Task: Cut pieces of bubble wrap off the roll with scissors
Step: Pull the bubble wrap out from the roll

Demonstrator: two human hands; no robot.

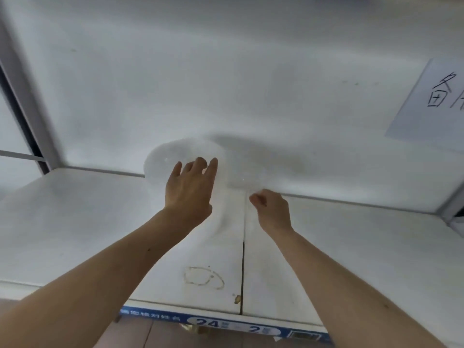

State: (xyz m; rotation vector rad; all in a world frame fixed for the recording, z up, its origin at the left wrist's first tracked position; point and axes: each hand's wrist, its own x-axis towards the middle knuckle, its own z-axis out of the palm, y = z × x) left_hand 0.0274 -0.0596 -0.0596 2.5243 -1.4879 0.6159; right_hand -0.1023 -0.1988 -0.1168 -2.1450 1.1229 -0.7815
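Note:
A clear, blurred piece of bubble wrap (175, 156) hangs in front of the white wall, just above the back of the white table (75, 222). My left hand (190, 187) reaches up to it with fingers spread and loosely bent, touching its lower edge. My right hand (272, 209) is curled, its fingertips pinched together at the wrap's right lower edge; the blur hides exactly what it pinches. No scissors and no roll are in view.
The table top has a dark seam (243, 272) down its middle and a ring stain (203, 276). A paper sheet with handwriting (431, 104) hangs on the wall at the right. A blue printed box edge (226, 322) lies under the table's front.

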